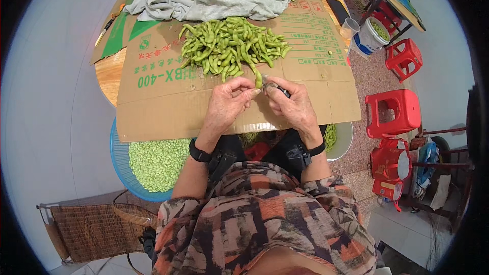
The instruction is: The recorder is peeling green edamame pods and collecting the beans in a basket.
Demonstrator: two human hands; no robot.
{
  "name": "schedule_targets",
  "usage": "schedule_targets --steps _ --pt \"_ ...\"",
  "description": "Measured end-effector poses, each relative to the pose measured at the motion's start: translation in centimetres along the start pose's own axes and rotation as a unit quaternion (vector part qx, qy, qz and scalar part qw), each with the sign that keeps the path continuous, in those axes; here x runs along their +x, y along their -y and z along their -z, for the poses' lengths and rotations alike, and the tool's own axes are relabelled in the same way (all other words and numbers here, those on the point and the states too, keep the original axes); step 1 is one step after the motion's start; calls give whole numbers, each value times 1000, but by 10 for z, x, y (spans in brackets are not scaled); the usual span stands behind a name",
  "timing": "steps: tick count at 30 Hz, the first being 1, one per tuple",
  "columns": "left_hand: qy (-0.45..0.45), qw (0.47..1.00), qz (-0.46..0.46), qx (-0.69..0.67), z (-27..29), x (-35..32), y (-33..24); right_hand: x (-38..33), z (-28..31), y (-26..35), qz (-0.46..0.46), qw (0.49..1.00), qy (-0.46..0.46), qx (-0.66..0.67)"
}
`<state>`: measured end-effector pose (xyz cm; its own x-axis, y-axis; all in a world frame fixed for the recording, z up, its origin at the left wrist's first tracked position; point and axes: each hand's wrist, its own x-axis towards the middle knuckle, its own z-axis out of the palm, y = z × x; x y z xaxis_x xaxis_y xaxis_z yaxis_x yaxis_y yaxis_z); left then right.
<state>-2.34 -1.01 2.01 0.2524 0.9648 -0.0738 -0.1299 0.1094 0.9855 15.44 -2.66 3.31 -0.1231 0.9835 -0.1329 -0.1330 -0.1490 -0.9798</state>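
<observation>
Nearby, 1 blue basket (123,169) of beans (159,164), left hand (231,101) with pod (259,78).

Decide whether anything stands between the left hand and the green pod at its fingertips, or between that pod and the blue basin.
Nothing visible separates the left hand from the green pod. Toward the blue basin, the cardboard intervenes, its near edge overlapping the basin.
</observation>
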Motion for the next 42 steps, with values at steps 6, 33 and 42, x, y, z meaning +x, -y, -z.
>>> schedule_targets --steps 6,33,42 --pt "-35 994 -5 105 -7 -3 8 -5 4 3 -39 998 34 39" --pt "44 975 -61 210 -14 0 -3 -17 11 -2 98 982 1 -160" --pt "-9 985 22 -169 -29 5 16 -11 -9 -16 288 894 -142 -314"
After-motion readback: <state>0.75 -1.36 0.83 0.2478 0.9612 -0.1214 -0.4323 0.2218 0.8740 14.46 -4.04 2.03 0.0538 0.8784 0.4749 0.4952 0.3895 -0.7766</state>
